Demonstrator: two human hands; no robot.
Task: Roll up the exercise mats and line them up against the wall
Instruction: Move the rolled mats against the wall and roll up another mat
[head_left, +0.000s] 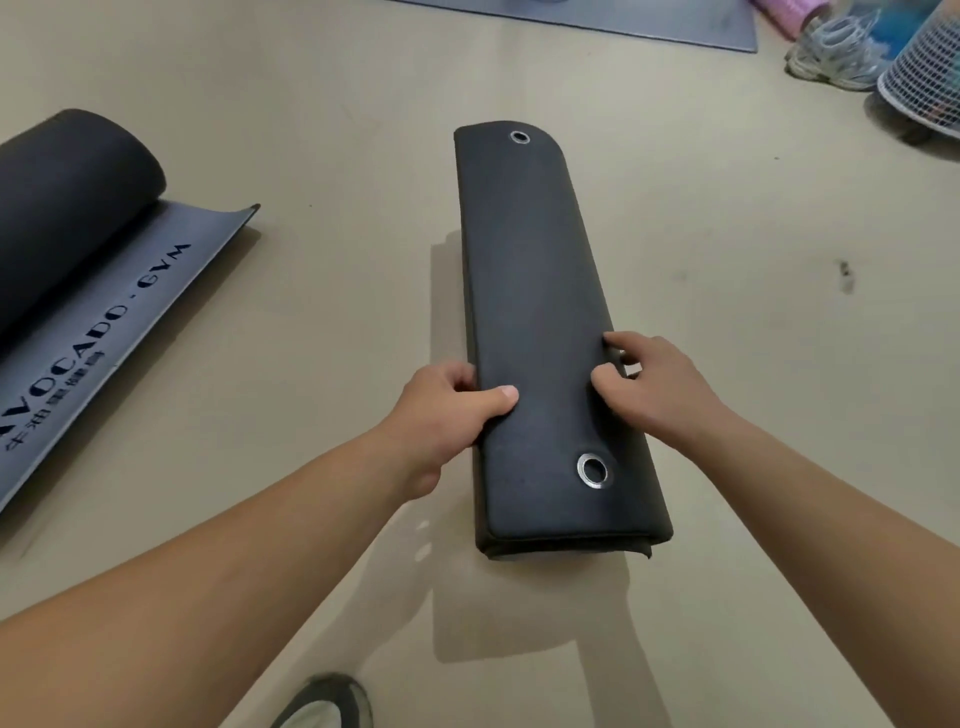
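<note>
1. The black mat (540, 312) looks done: it's a flattish bundle lying on the tan floor (311, 130), long axis running away from the person, outer flap on top with a metal grommet (592, 471) near the close end and another at the far end.
2. Left hand (441, 410) is clamped on the mat's left edge, thumb on top and fingers tucked underneath.
3. Right hand (654, 384) has its fingers bent over the right edge with the tips pressing the top. It reads as a hold, though I can't see what's going on under the edge.
4. So I'd say this is the switch from rolling to carrying: both hands set to lift it.
5. Both holds sit toward the near end, so I'd guess the far end droops or the flap springs open when it's lifted. It wants a squeeze to keep the layers together.
6. No wall in view, so I can't tell where it goes.
7. More work waiting: a half-rolled AVOCADO GYM mat (78, 208) well off to the left, and a flat grey mat (623, 21) at the top.
8. Sneakers (831, 52) and a white mesh basket (924, 78) sit top right.
</note>
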